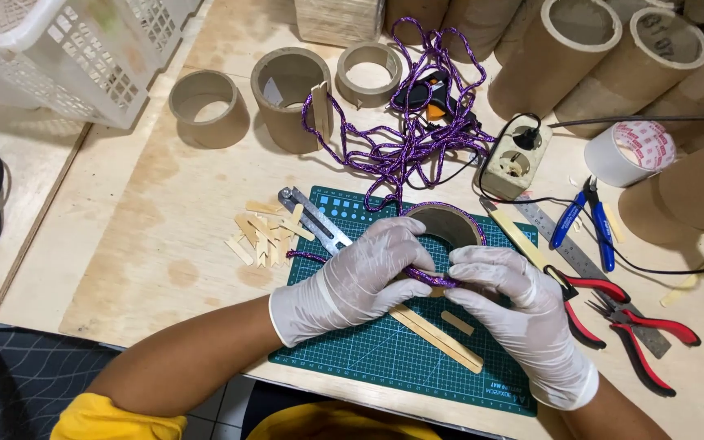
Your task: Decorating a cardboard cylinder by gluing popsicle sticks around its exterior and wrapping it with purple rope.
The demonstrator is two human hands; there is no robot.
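Working over the green cutting mat (368, 350) near the table's (156, 244) front edge, both gloved hands close on a short cardboard ring (450, 224) that lies toward the mat's far right corner. The left hand (360, 277) curls its fingers over the ring's near wall, pinching purple cord (429, 277) against it; the right hand (515, 301) presses the same cord with thumb and fingertips closed narrow. The ring's open mouth faces up and a little away from the person, its axis tilted off vertical. The cord runs from the ring toward the table's far edge, where it piles in loose loops (401, 147).

Room is tight: a metal ruler (315, 220) crosses the mat's far left corner, wooden sticks (437, 330) lie just under the hands, and red-handled pliers (637, 342) and blue cutters (584, 220) crowd the right side beside a power strip (511, 167). Left of the mat, past scattered stick offcuts (262, 232), the table lies bare up to its left edge. Cardboard tubes (287, 98) line the far edge.
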